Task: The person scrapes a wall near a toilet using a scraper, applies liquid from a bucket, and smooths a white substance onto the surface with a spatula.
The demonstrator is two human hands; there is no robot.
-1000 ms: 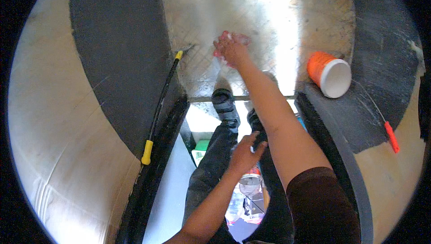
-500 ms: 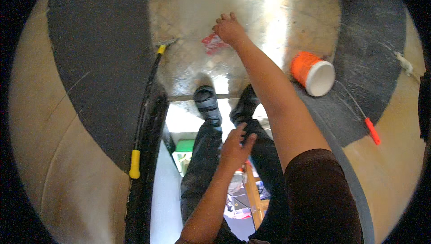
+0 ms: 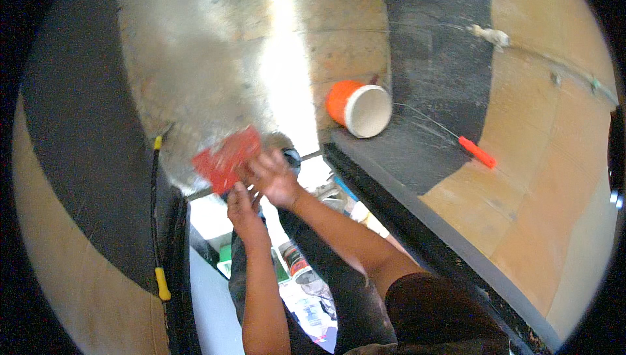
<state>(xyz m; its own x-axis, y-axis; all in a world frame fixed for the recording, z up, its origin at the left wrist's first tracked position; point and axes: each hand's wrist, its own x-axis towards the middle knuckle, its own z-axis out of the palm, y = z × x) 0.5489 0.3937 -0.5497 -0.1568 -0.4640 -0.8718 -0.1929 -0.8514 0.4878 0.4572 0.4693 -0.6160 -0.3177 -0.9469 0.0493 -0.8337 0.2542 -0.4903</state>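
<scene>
A flat red rectangular piece (image 3: 228,158), smeared whitish across its face, is held up in front of my legs. The fingers of my left hand (image 3: 246,215) are closed at its lower edge. Beside its right edge is my right hand (image 3: 277,182), fingers apart and blurred by motion; some fingertips overlap the piece, and no grip shows. Part of a dark shoe (image 3: 291,159) shows behind my right hand.
An orange bucket (image 3: 342,102) with a white inside is at the right, beside a thin rod tool with a red handle (image 3: 477,151). A long black tool with yellow ends (image 3: 155,205) leans at the left. Below lie a dark ledge (image 3: 417,218) and cluttered goods.
My right hand has drawn back from the floor, and the red piece has come up toward me. My left hand has risen to meet it. The whole view has swung right.
</scene>
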